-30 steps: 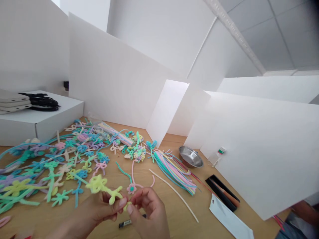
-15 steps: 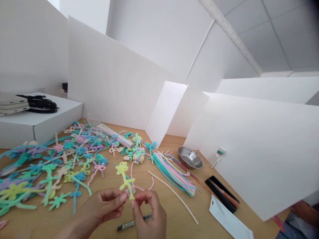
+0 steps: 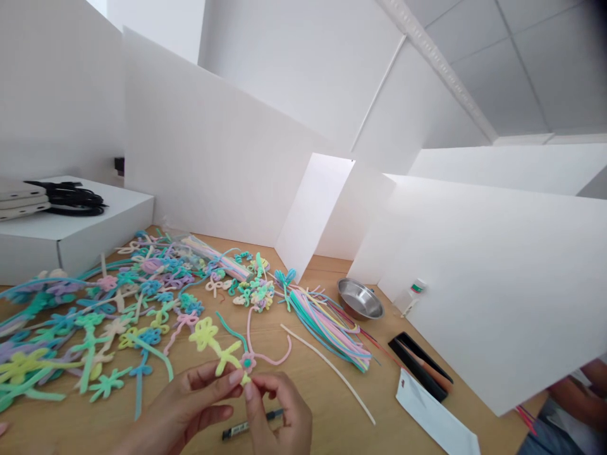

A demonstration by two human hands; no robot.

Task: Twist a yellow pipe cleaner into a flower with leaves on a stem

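Observation:
A yellow pipe-cleaner flower [image 3: 204, 333] with a leafed stem is pinched low down between both my hands, its head tilted to the left. My left hand [image 3: 202, 401] grips the stem between thumb and fingers, just below the leaves. Thumb and forefinger of my right hand [image 3: 279, 407] are closed on the stem's lower end. Just beyond my fingertips lies a small pink flower [image 3: 247, 361] with a teal centre, near pink and teal pipe cleaners on the table. A black marker [image 3: 237, 431] lies partly hidden behind my right hand.
Many pastel pipe-cleaner flowers [image 3: 109, 381] cover the table's left side. Beyond my hands are a bundle of loose pipe cleaners [image 3: 327, 328], a single cream one [image 3: 332, 379] and a steel bowl [image 3: 359, 298]. Rightward lie black-and-orange tools [image 3: 422, 366], a white packet [image 3: 434, 414] and a small bottle [image 3: 412, 296].
The yellow flower has tipped from upright to leaning left, uncovering the pink flower behind it. Both hands stay pinched on the stem, with the fingers slightly shifted.

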